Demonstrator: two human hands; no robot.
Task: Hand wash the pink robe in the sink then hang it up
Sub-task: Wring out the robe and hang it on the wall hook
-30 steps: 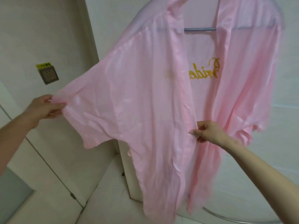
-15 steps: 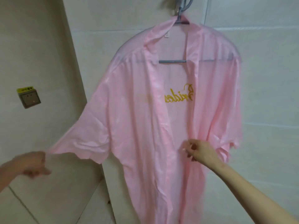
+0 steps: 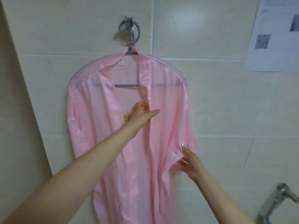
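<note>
The pink robe (image 3: pixel 103 130) hangs flat against the tiled wall on a grey hanger (image 3: pixel 127 85), which is hooked on a metal wall hook (image 3: pixel 129 32). My left hand (image 3: pixel 141 113) reaches across to the chest of the robe. Its fingers are curled at the front opening edge, the thumb lies out over the fabric, and the hand partly covers the gold lettering. My right hand (image 3: pixel 190 162) is lower, at the robe's right sleeve, touching the hem with straight fingers.
A chrome faucet (image 3: pixel 278 202) shows at the bottom right. A paper notice with a QR code (image 3: pixel 267 38) is stuck on the wall at the top right. A beige wall panel (image 3: pixel 16 110) runs down the left side.
My left hand let go of the left sleeve, which dropped, and moved to the robe's front. My right hand left the front edge for the right sleeve. The view tilted up.
</note>
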